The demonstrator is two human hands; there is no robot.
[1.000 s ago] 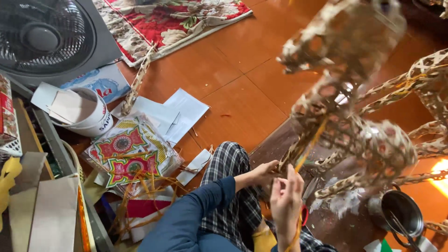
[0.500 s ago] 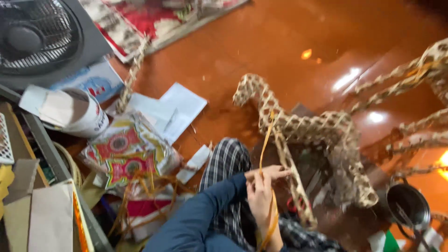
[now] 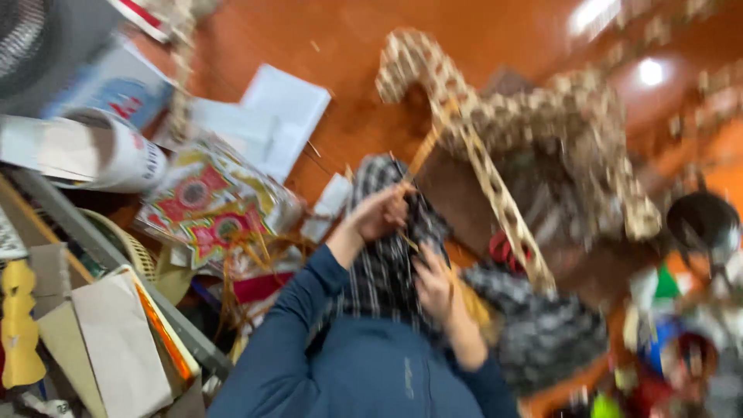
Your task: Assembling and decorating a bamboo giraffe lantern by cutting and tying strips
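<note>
Gripping a thin yellow strip (image 3: 424, 155) with the left hand (image 3: 379, 213), fingers closed round it just above the knee of the checked trousers (image 3: 387, 267). Working close beside it with the right hand (image 3: 433, 282), lower on the lap (too blurred to tell whether pinching the strip or only touching it). Running up from the left hand to the woven figure (image 3: 542, 124), the strip seems to be meeting it at the neck. Standing on the orange floor (image 3: 325, 39) right in front of the knees, an open lattice of pale flat strips, curved head to the left, long legs slanting down.

Probably handling as light and springy rather than heavy: hollow, airy, stiff enough to be keeping its shape, yet likely crushing or kinking under a hard squeeze. Best taking hold at the denser body or at a leg joint, not at a loose end. Looking dry and smooth, so perhaps slipping between fingers.

Lying around: white papers (image 3: 282, 101), glossy red-and-yellow printed packets (image 3: 209, 205), a white tub (image 3: 128, 159), a dark round pot (image 3: 700, 220).
</note>
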